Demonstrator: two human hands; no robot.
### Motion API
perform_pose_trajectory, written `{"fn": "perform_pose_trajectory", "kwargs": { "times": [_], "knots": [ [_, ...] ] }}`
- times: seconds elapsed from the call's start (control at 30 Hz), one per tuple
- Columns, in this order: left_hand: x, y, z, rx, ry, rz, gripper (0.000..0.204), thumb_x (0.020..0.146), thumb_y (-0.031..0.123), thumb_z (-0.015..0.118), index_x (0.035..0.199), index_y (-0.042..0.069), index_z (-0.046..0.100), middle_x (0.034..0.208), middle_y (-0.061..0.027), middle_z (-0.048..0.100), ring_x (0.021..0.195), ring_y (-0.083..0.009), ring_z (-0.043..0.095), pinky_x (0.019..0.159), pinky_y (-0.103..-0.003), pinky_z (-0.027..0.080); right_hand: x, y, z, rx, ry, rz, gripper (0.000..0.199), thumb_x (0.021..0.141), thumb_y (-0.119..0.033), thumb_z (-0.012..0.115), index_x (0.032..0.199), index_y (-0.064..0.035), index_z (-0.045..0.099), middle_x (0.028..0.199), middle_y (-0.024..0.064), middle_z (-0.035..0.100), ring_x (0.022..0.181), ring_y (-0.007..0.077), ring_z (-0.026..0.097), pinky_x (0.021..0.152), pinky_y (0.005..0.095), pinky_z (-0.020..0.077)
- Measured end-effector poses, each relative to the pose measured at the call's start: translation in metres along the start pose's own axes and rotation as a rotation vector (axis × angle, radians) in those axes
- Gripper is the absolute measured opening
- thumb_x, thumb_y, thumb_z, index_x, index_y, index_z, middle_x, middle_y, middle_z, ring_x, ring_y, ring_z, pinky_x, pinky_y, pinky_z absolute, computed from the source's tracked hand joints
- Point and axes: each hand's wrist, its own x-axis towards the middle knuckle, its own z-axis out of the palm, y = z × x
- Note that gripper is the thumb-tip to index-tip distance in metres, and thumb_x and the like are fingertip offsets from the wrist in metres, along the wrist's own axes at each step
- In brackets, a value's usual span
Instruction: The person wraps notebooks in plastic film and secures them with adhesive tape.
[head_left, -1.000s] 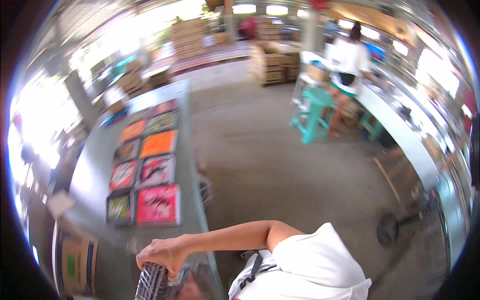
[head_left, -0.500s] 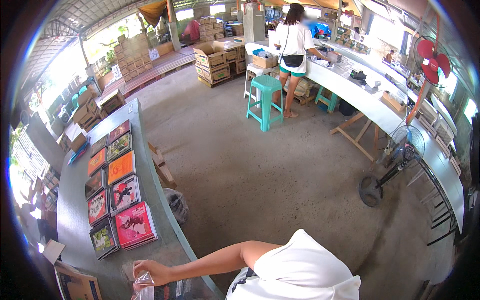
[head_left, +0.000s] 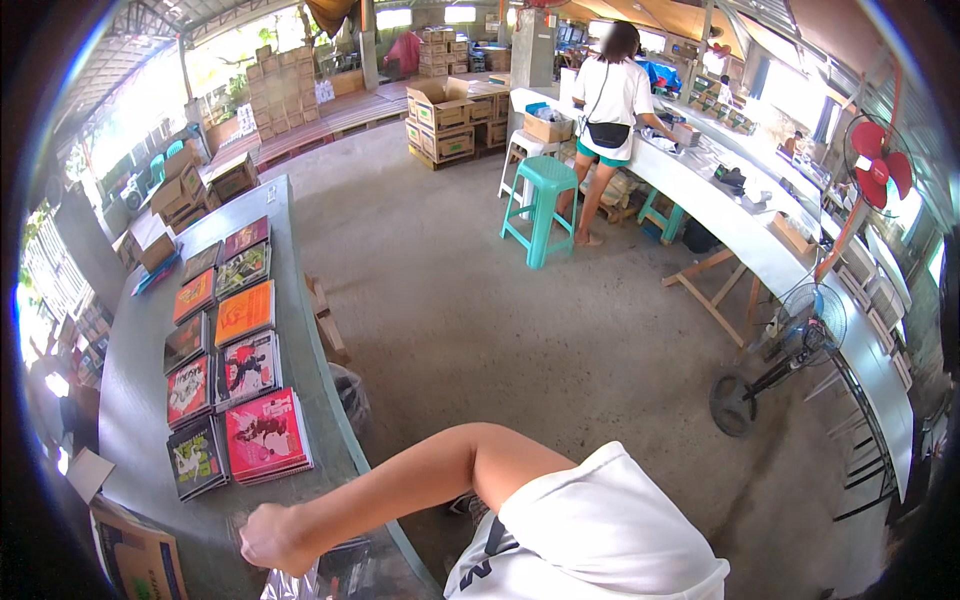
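At the lower left my right hand (head_left: 275, 540) is over the grey table (head_left: 340, 460), its fingers curled closed. Shiny, crinkled clear plastic (head_left: 292, 584) hangs just below it and seems to be in its grip; the fingertips are partly hidden. Under my forearm, more clear plastic lies over a dark flat item that I cannot make out. Two rows of stacked thin books or booklets stand beyond the hand. Nearest are a pink-red stack (head_left: 265, 435) and a dark green stack (head_left: 196, 457). My left hand is outside the picture.
A cardboard box (head_left: 140, 560) stands at the table's near left. A clear bag (head_left: 350, 400) sits beside the table's right edge. Further off are a teal stool (head_left: 545, 200), a standing fan (head_left: 780, 360) and stacked cartons (head_left: 445, 130). Another person (head_left: 608, 95) stands at the long white table (head_left: 740, 220).
My right hand has turned, with its back now toward me, and shifted slightly left and up; the elbow has risen. The view has tilted a little. The booklet stacks stay put.
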Motion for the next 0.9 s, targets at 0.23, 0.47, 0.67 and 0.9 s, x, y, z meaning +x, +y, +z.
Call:
{"fn": "perform_pose_trajectory", "kwargs": {
  "times": [0.23, 0.47, 0.67, 0.9],
  "knots": [
    [-0.001, 0.029, 0.014, 0.112, -0.455, 0.351, 0.015, 0.077, 0.006, 0.060, 0.091, 0.000, 0.061, 0.077, -0.0135, 0.058, 0.070, -0.0275, 0.056, 0.059, -0.033, 0.045, 0.014, -0.001, 0.033, -0.031, 0.062, -0.520, 0.040, 0.054, -0.035, 0.075, 0.086, -0.0122, 0.066, 0.082, 0.0077, 0.065, 0.080, 0.0276, 0.063, 0.062, 0.0408, 0.0499],
    [0.007, 0.062, 0.025, 0.093, -0.221, 0.613, 0.005, 0.078, 0.005, 0.058, 0.080, 0.001, 0.060, 0.070, -0.0160, 0.055, 0.065, -0.0329, 0.053, 0.058, -0.039, 0.043, -0.003, -0.002, 0.028, -0.230, -0.028, -0.403, 0.027, 0.066, -0.031, 0.070, 0.083, -0.0106, 0.067, 0.084, 0.0066, 0.066, 0.081, 0.0263, 0.064, 0.060, 0.0388, 0.0515],
    [0.003, 0.062, 0.036, 0.047, -0.384, 0.488, 0.005, 0.078, 0.005, 0.057, 0.081, 0.002, 0.060, 0.071, -0.0160, 0.055, 0.066, -0.0338, 0.053, 0.060, -0.041, 0.043, 0.001, 0.002, 0.047, -0.145, 0.066, -0.284, 0.028, 0.064, -0.033, 0.071, 0.080, -0.0098, 0.067, 0.082, 0.0089, 0.065, 0.082, 0.0262, 0.064, 0.061, 0.0386, 0.0517],
    [0.006, 0.071, 0.020, 0.108, -0.375, 0.289, 0.010, 0.077, 0.007, 0.059, 0.086, 0.002, 0.061, 0.075, -0.0164, 0.057, 0.072, -0.0355, 0.055, 0.064, -0.043, 0.045, -0.017, -0.007, 0.033, -0.201, 0.122, -0.331, 0.020, 0.067, -0.025, 0.064, 0.074, -0.0070, 0.065, 0.078, 0.0108, 0.063, 0.076, 0.0255, 0.064, 0.056, 0.0381, 0.0490]
  ]
}}
